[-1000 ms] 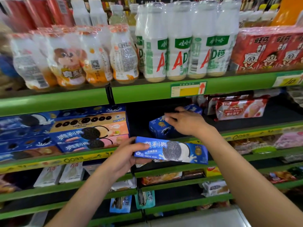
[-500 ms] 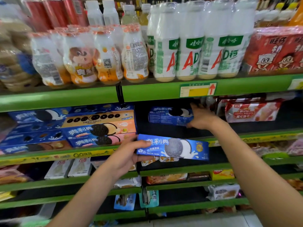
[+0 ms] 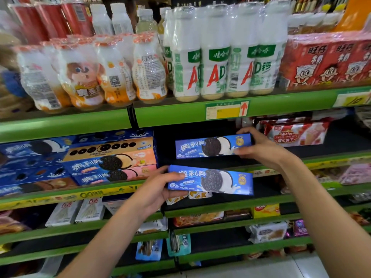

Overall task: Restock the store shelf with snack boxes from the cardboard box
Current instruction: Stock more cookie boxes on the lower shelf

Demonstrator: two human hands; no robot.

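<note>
1. The right hand [image 3: 261, 151] grips the right end of a blue box [image 3: 212, 146], thumb under its lower edge and fingers curled over the top end. The box lies long side out, face forward, in the dark gap of the cookie shelf [image 3: 313, 157].
2. I cannot tell whether this box already rests on the shelf board or is held just above it; its underside is lost in shadow.
3. The left hand [image 3: 154, 189] holds a second box [image 3: 210, 180] by its left end, thumb across the front face and fingers curled behind. This one hangs in the air in front of the shelf lip, below and just in front of the first box, not touching it.
4. To the left of the gap stands a stack [image 3: 112, 157] of the same kind of boxes in several flavours, neatly piled and facing out. That part looks stocked.
5. To the right, a wafer pack [image 3: 295, 135] lies further back on the same shelf, near the right hand.
6. Judged from this, the task is partway: one box is at its place or nearly so, one waits in hand, and the gap has room for more beside and above.
7. The cardboard box is not in view, so how many boxes remain cannot be told.
8. What is left here seems to be letting go of the first box and setting the second on or beside it.
</note>
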